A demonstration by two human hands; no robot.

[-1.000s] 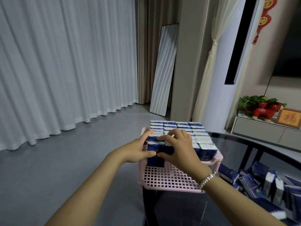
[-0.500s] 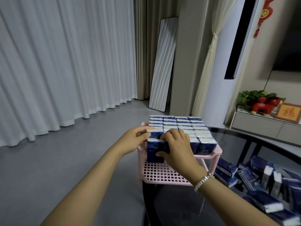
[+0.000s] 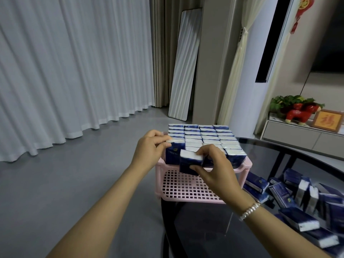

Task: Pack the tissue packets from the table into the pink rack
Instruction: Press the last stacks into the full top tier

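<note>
Now the right hand (image 3: pixel 214 168) has one tissue packet (image 3: pixel 189 162) pulled out in front of the packed rows, pinched between thumb and curled fingers; half a second ago it was pressing down on them. Left hand (image 3: pixel 150 151) stays at the near-left packet (image 3: pixel 175 151), fingers curled on its top corner. Pink rack (image 3: pixel 186 189): plastic, square-mesh lower shelf, top tier filled with upright blue-and-white packets (image 3: pixel 208 136). It sits on the dark glass desk (image 3: pixel 204 229). Loose packets (image 3: pixel 297 198) lie heaped right of it. White pleated curtain (image 3: pixel 65 71) and leaning mirror (image 3: pixel 184 67) behind.
</note>
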